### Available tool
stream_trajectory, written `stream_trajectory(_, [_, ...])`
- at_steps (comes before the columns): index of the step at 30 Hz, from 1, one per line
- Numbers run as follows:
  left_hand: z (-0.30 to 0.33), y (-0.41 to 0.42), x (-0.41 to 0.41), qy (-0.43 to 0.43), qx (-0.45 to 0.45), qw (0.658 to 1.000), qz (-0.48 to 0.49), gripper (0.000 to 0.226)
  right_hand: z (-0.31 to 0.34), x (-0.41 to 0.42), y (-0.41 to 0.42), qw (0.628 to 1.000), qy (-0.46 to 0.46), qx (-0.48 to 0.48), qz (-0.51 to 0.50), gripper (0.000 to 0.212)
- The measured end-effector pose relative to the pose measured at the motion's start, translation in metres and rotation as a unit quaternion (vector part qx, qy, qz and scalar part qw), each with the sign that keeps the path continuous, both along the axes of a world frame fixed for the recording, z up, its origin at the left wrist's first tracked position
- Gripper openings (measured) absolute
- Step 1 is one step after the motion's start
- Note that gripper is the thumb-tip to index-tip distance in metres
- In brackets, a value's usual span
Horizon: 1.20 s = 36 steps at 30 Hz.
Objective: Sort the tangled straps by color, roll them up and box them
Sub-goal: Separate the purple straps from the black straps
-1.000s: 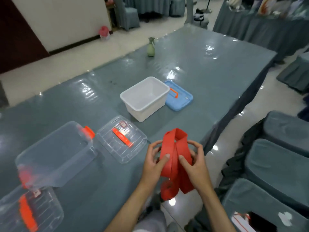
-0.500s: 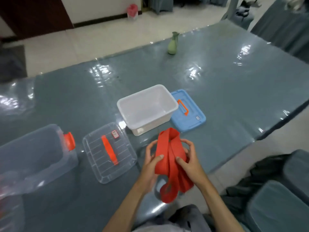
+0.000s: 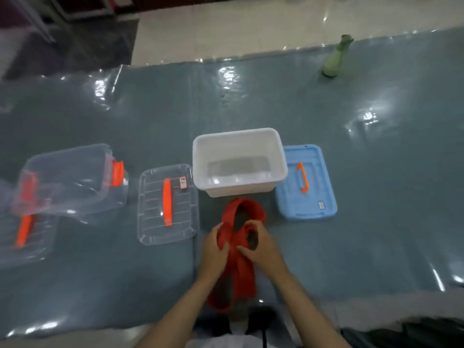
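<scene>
Head view, lower centre: red strap [image 3: 238, 249] gripped by left hand [image 3: 216, 249] and right hand [image 3: 263, 249], long axis running up-frame toward white box [image 3: 239, 187] just above; apparently empty, though blurred. Both hands equally near.

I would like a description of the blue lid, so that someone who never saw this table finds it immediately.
Start at the white box, open, in the middle of the grey-blue table. The blue lid lies flat directly on its right side. It is the only opaque blue piece; the other lid near the box is clear plastic, though both have orange handles.
</scene>
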<state>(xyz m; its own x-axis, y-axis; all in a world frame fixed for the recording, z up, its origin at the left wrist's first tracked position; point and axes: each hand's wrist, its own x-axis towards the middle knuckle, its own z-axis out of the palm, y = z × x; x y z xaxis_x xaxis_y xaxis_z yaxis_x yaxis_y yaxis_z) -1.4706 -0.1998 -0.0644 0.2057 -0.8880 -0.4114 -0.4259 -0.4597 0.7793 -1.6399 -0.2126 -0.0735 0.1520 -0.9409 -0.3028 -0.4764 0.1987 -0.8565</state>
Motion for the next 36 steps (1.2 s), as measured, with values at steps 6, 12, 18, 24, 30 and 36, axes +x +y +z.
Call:
stream_trajectory(6, [0.017, 0.013, 0.023, -0.146, 0.026, 0.989, -0.020, 0.039, 0.023, 0.005, -0.003, 0.986, 0.124, -0.054, 0.097, 0.057])
stream_trajectory(12, [0.050, 0.037, 0.065, -0.163, -0.007, 0.986, -0.031, 0.040, 0.053, 0.022, -0.007, 0.960, 0.175, -0.176, 0.128, 0.025])
stream_trajectory(18, [0.068, 0.091, 0.126, -0.289, 0.008, 0.956, -0.044, 0.038, 0.075, 0.091, 0.003, 0.914, 0.205, -0.253, 0.242, 0.025])
stream_trajectory(24, [0.072, 0.153, 0.223, -0.355, 0.033, 0.934, -0.016, 0.038, 0.084, 0.192, 0.030, 0.900, 0.195, -0.247, 0.300, 0.019])
stream_trajectory(30, [0.067, 0.226, 0.354, -0.350, 0.020, 0.934, 0.067, 0.028, 0.090, 0.331, 0.078, 0.872, 0.212, -0.252, 0.362, 0.013])
stream_trajectory(36, [0.073, 0.300, 0.483, -0.377, 0.039, 0.911, 0.160, 0.026, 0.098, 0.492, 0.125, 0.831, 0.222, -0.285, 0.422, 0.016])
